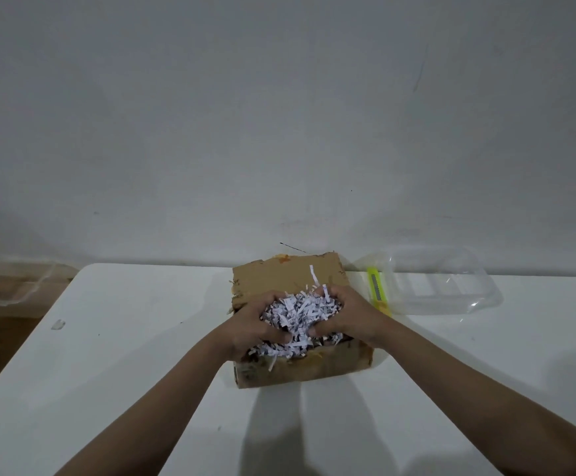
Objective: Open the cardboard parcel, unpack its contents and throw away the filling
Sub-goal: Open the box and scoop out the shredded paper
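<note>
While both hands clutch one heap of shredded paper [298,316] over the open cardboard parcel [290,367], the left hand [255,326] at nine o'clock and the right hand [345,316] at three should probably squeeze inward and lift slowly, so strips don't spill. The parcel sits far-centre on a white table [108,365]; at two o'clock lie a yellow cutter [377,292] and clear plastic tray [451,286], against a plain wall [279,115].

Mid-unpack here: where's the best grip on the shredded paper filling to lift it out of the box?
Come from above and scoop it from both sides. The shredded paper is a loose heap with no firm part, so the left hand and right hand should cup opposite flanks and squeeze inward, clear of the cardboard box walls.
</note>
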{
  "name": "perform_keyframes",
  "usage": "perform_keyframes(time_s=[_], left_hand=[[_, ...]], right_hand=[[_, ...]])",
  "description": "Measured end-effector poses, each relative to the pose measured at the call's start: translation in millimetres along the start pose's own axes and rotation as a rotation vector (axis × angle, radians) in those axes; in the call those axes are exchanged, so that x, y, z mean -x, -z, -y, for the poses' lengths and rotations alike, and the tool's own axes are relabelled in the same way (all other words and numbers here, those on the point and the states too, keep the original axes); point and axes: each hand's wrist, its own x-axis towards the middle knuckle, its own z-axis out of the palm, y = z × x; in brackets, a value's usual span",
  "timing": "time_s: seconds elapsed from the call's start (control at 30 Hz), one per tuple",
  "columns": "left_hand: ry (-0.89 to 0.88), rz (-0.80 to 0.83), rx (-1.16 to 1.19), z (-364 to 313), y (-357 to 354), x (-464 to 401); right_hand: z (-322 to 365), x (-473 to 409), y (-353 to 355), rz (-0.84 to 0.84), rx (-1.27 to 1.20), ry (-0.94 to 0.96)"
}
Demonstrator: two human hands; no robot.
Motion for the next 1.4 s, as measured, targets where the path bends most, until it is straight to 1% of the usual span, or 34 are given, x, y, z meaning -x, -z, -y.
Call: perform_keyframes(time_s=[0.13,0.33,0.57,0.73,0.97,1.1,1.2,1.4], left_hand=[[-0.039,0.003,-0.061,-15.3,3.6,0.2],[-0.100,0.049,-0.160,-45.3,5.7,-3.5],[-0.152,0.153,-0.198,-75.7,-5.3,-6.5],[-0.185,0.216,-0.250,-89.6,-26.8,-15.3],[-0.220,0.295,-0.369,-100.9,-91.0,-39.2],[-0.220,0.318,-0.421,-93.7,-145.9,-57.0],[-0.208,0.321,-0.346,-75.2,-189.1,-74.1],[-0.101,0.278,-0.220,-22.5,-255.1,-93.3]], right_hand=[[9.7,1.3,4.7,-0.005,-0.063,0.030],[23.4,6.2,8.9,-0.079,-0.098,0.088],[44.8,22.8,21.1,-0.154,-0.095,0.145],[53.3,48.1,40.2,-0.210,-0.091,0.141],[34.1,96.3,85.9,-0.333,-0.098,0.134],[11.6,131.3,125.6,-0.339,-0.088,0.084],[-9.3,156.3,155.9,-0.336,-0.076,0.055],[-67.9,188.7,193.4,-0.287,-0.091,-0.037]])
